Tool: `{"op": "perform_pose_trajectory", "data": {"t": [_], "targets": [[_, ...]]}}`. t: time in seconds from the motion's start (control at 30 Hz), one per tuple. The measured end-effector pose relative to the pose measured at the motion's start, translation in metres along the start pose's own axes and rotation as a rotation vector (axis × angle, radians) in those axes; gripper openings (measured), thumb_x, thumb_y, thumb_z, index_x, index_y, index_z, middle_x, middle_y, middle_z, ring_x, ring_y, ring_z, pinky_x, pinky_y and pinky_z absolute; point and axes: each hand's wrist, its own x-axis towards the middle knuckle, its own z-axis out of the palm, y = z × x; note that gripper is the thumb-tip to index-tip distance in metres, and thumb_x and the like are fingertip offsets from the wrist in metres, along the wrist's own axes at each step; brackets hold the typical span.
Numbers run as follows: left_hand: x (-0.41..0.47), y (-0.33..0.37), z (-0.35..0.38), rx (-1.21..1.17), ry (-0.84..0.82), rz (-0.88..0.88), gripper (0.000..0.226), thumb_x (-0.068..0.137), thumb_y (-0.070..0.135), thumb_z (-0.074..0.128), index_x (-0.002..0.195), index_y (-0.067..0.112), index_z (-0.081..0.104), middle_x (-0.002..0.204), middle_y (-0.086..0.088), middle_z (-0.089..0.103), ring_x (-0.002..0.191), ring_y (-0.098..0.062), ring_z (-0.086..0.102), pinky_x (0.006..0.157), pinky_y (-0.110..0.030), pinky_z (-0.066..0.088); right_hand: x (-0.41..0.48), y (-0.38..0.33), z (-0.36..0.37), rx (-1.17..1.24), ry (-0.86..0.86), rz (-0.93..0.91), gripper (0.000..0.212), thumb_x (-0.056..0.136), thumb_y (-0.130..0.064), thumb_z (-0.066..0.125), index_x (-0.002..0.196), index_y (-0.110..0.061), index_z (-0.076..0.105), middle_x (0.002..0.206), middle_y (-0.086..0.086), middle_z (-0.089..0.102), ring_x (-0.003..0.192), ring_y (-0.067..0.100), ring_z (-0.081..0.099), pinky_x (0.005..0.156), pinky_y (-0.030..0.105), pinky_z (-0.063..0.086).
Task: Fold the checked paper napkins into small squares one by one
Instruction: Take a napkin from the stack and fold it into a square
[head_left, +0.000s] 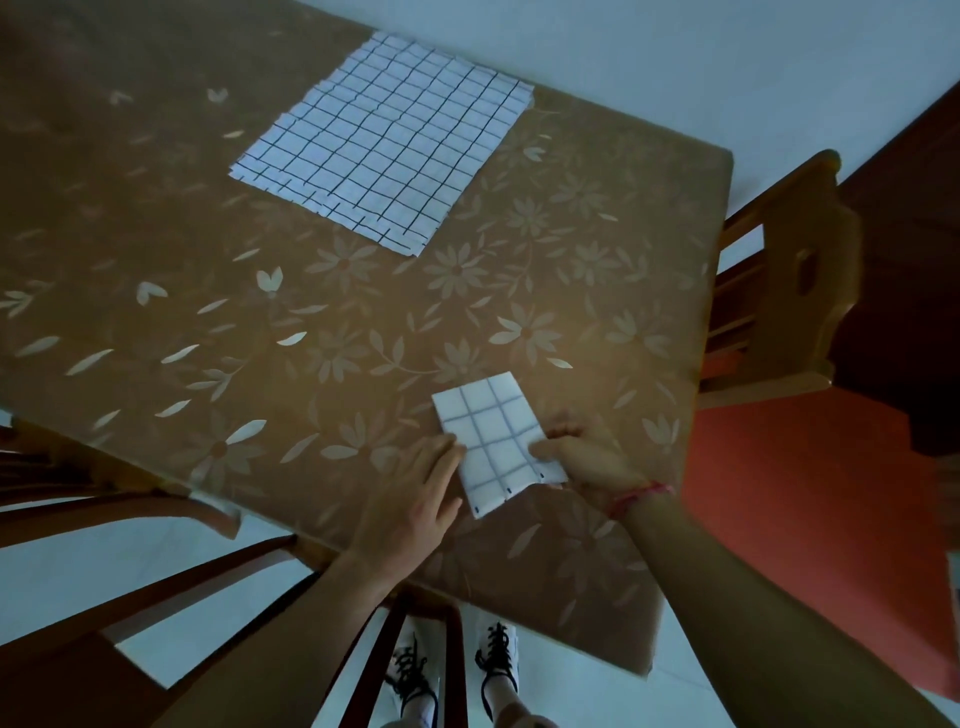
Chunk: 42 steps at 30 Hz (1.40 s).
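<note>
At five o'clock on the desk (260, 338), which wears a brown cloth patterned with pale flowers, lies the folded checked paper napkin (491, 441), a white sheet with blue-grey lines already brought down to a narrow oblong. The left grip (415, 499) is released: its fingers are straight and press flat on the oblong's left edge, pinning it to the cloth. The right grip (587, 462) is grasping the napkin's near right corner, fingers curled over it, and that corner seems a little lifted. Well apart, at twelve o'clock, sits the stack of flat white paper napkins with dark checks (384, 140), unfolded, edges slightly uneven; how many sheets it holds I cannot tell. No finished small square shows anywhere on the cloth. My judgement: the work is near its start. This napkin is partway, long rather than square, so it likely wants at least one more fold across its length and a firm crease. After that the whole stack at twelve o'clock is left, one sheet at a time
</note>
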Motion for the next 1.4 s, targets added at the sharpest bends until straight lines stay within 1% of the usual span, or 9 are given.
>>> {"op": "perform_pose_trajectory", "data": {"t": [0.1,0.23,0.37,0.47,0.6,0.83,1.1,1.3,1.4], "targets": [[-0.005,0.003,0.006,0.014,0.029,0.018,0.048,0.075,0.018,0.078,0.116,0.011,0.055,0.120,-0.007,0.058,0.114,-0.024,0.053,0.094,-0.038,0.047,-0.011,0.015,0.003,0.060,-0.068,0.051,0.023,0.077,0.000,0.072,0.099,0.005,0.070,0.098,0.024,0.073,0.092,0.042,0.070,0.084,0.057,0.056],[-0.012,0.004,0.006,0.061,0.080,0.050,0.031,0.073,0.014,0.076,0.101,0.011,0.062,0.106,-0.005,0.062,0.103,-0.025,0.057,0.088,-0.035,0.042,-0.024,0.026,0.007,0.115,-0.094,-0.018,0.029,0.081,0.011,0.063,0.107,0.000,0.070,0.099,0.016,0.074,0.083,0.029,0.073,0.067,0.038,0.062],[-0.020,0.004,0.006,0.054,0.105,0.042,0.021,0.076,0.010,0.074,0.094,0.011,0.063,0.097,-0.002,0.064,0.095,-0.022,0.056,0.082,-0.037,0.045,-0.029,0.034,0.010,0.078,-0.097,-0.057,0.036,0.070,0.006,0.068,0.104,-0.008,0.068,0.110,0.014,0.071,0.093,0.034,0.071,0.072,0.049,0.061],[-0.026,0.002,0.006,0.050,0.113,-0.011,0.019,0.077,0.012,0.074,0.093,0.014,0.065,0.093,0.001,0.066,0.090,-0.021,0.059,0.080,-0.032,0.040,-0.041,0.029,0.010,0.048,-0.133,0.019,0.026,0.085,0.005,0.054,0.100,-0.009,0.070,0.109,0.014,0.068,0.073,0.032,0.071,0.053,0.031,0.055],[-0.031,-0.001,0.005,0.037,0.123,-0.057,0.014,0.088,0.023,0.056,0.092,0.016,0.067,0.088,0.004,0.068,0.085,-0.018,0.059,0.077,-0.032,0.039,-0.047,0.030,0.003,-0.081,-0.204,0.002,0.046,0.080,0.015,0.045,0.101,-0.014,0.074,0.100,0.011,0.073,0.075,0.032,0.073,0.063,0.033,0.056],[-0.030,0.002,0.002,-0.031,0.158,-0.188,0.022,0.093,0.030,0.047,0.080,0.018,0.060,0.070,0.007,0.059,0.069,-0.015,0.049,0.070,-0.033,0.040,-0.043,0.036,0.005,-0.395,-0.114,-0.232,0.018,0.080,-0.014,0.078,0.093,-0.027,0.078,0.078,-0.007,0.076,0.067,0.008,0.068,0.066,0.022,0.055],[-0.015,-0.002,0.004,-0.121,0.082,-0.322,0.020,0.089,0.030,0.054,0.101,0.018,0.063,0.080,0.007,0.063,0.074,-0.017,0.055,0.073,-0.040,0.048,-0.027,0.036,0.014,-0.466,0.099,-0.299,0.005,0.081,-0.027,0.075,0.076,-0.028,0.076,0.065,-0.012,0.070,0.068,0.008,0.068,0.069,0.028,0.057],[-0.005,-0.008,0.009,-0.026,0.144,-0.268,0.013,0.086,0.019,0.068,0.095,0.015,0.060,0.077,0.005,0.061,0.074,-0.018,0.054,0.074,-0.035,0.044,-0.017,0.035,0.018,-0.529,0.169,-0.317,0.008,0.076,-0.026,0.074,0.071,-0.026,0.068,0.065,-0.010,0.069,0.067,0.009,0.067,0.070,0.030,0.056],[-0.002,-0.013,0.012,0.045,0.131,-0.217,0.027,0.086,0.019,0.068,0.110,0.011,0.059,0.095,-0.003,0.063,0.091,-0.023,0.056,0.081,-0.038,0.046,-0.016,0.034,0.019,-0.535,0.183,-0.310,0.009,0.073,-0.028,0.072,0.073,-0.026,0.063,0.065,-0.007,0.069,0.067,0.010,0.067,0.065,0.028,0.055]]}}
